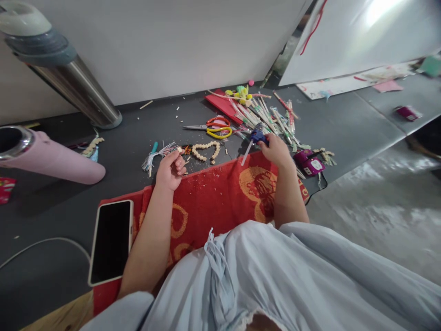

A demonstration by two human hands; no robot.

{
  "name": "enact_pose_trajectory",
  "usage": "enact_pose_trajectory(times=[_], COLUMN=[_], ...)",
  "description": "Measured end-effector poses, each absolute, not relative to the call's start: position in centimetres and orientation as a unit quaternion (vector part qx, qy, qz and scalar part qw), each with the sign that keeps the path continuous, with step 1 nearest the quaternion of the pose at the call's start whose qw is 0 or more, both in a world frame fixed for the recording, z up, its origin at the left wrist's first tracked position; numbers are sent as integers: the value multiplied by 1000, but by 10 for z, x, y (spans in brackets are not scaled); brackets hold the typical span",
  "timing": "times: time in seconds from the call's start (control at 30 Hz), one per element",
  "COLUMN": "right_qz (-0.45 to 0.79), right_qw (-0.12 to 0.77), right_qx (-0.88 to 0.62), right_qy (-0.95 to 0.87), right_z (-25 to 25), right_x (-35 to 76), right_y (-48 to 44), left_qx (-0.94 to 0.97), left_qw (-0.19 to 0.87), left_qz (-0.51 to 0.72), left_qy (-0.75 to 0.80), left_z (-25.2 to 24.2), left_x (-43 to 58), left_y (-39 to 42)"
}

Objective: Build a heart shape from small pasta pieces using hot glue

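My right hand (pixel 275 149) grips a small blue glue gun (pixel 257 135), with a whitish glue stick (pixel 246 152) jutting out toward me. Pinched between the thumb and fingers of my left hand (pixel 170 170) is a small pale piece (pixel 180 150), too small to name surely. Between the hands, a heart-shaped outline of cream-coloured bits (pixel 206 150) lies on the dark table, with crumbs around it. A bundle of thin white strands (pixel 160 156) is just beyond my left hand. Under my forearms spreads a red towel (pixel 206 197) with orange patterns.
Scissors (pixel 218 128) with red and yellow handles lie behind the heart, near wrapped sticks (pixel 262 115). A purple box with a cord (pixel 310 162) sits right. On the left are a steel flask (pixel 79 82), a pink bottle (pixel 65 158) and a phone (pixel 112 241). White panel behind.
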State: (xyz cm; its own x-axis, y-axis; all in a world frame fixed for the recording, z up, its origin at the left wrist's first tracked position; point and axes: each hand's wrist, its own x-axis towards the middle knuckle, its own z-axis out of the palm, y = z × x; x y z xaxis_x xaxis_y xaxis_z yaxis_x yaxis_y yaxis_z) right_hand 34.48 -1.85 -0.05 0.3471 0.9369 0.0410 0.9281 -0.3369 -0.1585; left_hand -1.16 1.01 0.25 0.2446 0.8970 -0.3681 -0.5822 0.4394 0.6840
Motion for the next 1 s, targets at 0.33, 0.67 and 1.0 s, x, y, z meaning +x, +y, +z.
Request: enact_pose_trajectory(times=[0.33, 0.67, 1.0], right_qz=[154, 386, 504], right_qw=[366, 558, 545], right_qx=[-780, -616, -519], right_qy=[-483, -401, -424], right_z=[-16, -5, 27], right_x=[380, 370, 291], right_y=[-13, -14, -24], left_qx=[204, 191, 184], left_qw=[763, 760, 759], left_qz=[486, 495, 495], left_qy=[375, 375, 382], left_z=[1, 4, 6], left_x=[-12, -11, -10], left_y=[12, 10, 9])
